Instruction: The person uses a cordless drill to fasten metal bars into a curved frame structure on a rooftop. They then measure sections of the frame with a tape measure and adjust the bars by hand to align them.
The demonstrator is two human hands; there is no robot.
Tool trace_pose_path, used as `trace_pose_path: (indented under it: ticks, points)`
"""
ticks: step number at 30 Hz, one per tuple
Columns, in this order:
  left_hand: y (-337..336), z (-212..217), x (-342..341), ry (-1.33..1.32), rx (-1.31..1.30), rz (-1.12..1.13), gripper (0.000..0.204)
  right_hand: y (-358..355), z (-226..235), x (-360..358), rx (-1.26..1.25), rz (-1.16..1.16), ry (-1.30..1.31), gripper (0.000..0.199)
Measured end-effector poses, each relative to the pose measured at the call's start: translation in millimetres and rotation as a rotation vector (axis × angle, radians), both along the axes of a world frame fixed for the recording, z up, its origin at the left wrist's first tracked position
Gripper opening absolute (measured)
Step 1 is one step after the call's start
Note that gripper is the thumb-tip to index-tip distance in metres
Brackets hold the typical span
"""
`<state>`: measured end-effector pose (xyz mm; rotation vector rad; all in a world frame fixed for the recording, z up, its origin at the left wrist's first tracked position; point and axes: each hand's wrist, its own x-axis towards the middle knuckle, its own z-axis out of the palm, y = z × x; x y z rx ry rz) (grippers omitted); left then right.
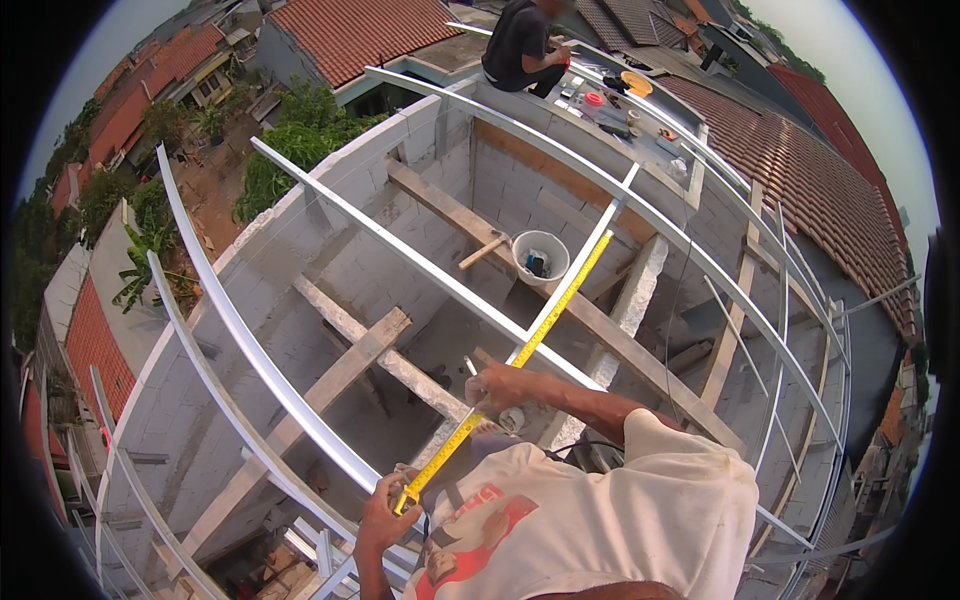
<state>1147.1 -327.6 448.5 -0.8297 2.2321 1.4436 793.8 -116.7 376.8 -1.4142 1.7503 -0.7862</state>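
A yellow tape measure (440, 462) stretches from low centre up to the far right, crossing a silver metal beam (470, 297) and running along a short crosspiece (622, 192). At its near end my left hand (378, 518) is closed on it, by the yellow end piece. Farther along, my right hand (494, 386) is closed around the tape's middle. A thin white stick (470, 366) with a dark tip juts from the right fingers; whether it is a cigarette or a marker I cannot tell.
A white bucket (540, 257) holding dark items stands on a wooden plank (640, 352), a hammer (484, 251) beside it. Deep openings show between the beams and block walls (400, 235). At the far ledge a person (522, 50) sits near tools and an orange bowl (636, 83).
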Motion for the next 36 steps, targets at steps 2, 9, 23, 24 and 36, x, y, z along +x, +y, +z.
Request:
trace_pose_path:
  ticks: [2, 9, 23, 24, 36]
  points:
    - [11, 2, -20, -0.019, 0.008, -0.005, 0.081, -9, 3, 25, 0.009, 0.013, -0.040, 0.018]
    - [24, -19, -32, -0.018, 0.047, 0.010, 0.090, -23, -7, 41, 0.091, 0.098, 0.021, 0.017]
    - [54, -34, -21, 0.052, 0.111, 0.114, 0.087, -58, 19, 89, 0.159, 0.209, -0.131, 0.011]
    - [58, -35, -21, 0.077, 0.126, 0.135, 0.086, -56, 11, 93, 0.198, 0.189, -0.162, 0.019]
    - [69, -51, -2, 0.244, 0.434, 0.671, 0.074, -64, -9, 105, 0.207, 0.026, -0.367, 0.051]
